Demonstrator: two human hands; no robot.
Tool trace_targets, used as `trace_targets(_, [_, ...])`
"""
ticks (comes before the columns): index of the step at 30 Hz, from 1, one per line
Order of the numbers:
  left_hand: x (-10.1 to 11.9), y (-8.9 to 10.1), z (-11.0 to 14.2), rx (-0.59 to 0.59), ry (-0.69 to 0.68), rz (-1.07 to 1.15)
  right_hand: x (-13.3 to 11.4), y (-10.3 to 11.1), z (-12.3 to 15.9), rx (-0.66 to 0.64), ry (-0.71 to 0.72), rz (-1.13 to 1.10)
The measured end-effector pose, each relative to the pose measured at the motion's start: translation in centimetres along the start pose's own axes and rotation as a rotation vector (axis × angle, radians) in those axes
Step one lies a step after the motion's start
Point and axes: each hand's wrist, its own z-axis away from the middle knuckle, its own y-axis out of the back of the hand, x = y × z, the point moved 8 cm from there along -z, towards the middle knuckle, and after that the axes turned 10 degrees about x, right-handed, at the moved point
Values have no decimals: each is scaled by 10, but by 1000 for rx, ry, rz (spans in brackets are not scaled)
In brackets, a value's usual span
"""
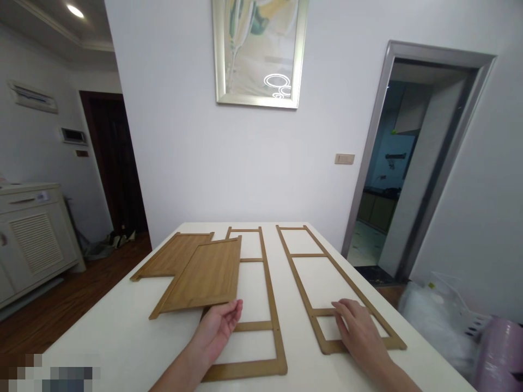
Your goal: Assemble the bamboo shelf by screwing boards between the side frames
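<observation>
My left hand [218, 330] has its fingers curled at the near right corner of a wooden shelf panel [204, 275]. That panel is tilted and raised at this corner, overlapping a second wooden panel [171, 258] and part of a ladder-like wooden side frame [267, 288]. Over the near end of another wooden side frame [302, 283] is my right hand [359, 329], fingers stretched out and holding nothing. Its fingertips are close to a crossbar of that frame; whether they touch it I cannot tell. Both frames lie flat, side by side.
The white table [122, 326] stands against a wall with a framed picture [220, 54]. To the right of the table are clear plastic wrapping [429, 316] and a pink roll [498, 354]. A doorway opens at right; a white cabinet [36, 234] stands at left.
</observation>
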Motion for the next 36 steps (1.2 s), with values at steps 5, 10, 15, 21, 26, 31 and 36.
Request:
trace_targets(5, [-54, -16, 51, -158, 41, -143, -64, -22, -16, -267, -343, -498])
trace_targets(10, [-95, -30, 77, -269, 108, -139, -126, -62, -19, -536, -877, -1131])
trace_targets(15, [-111, -36, 79, -297, 124, -209, -151, -82, -19, -539, -1107, -1394])
trace_targets(21, [-106, -26, 87, -415, 106, -636, -133, -89, -18, -495, -1184, -1535])
trace_targets(26, [11, -13, 68, -232, -560, -939, -117, -95, -18, -558, -1189, -1499])
trace_targets(31, [103, 21, 24, 52, -920, -1213, -130, -101, -10, -618, -1218, -1522])
trace_targets(36, [92, 47, -13, -4, -825, -1421, -145, -103, -3, -606, -1246, -1494])
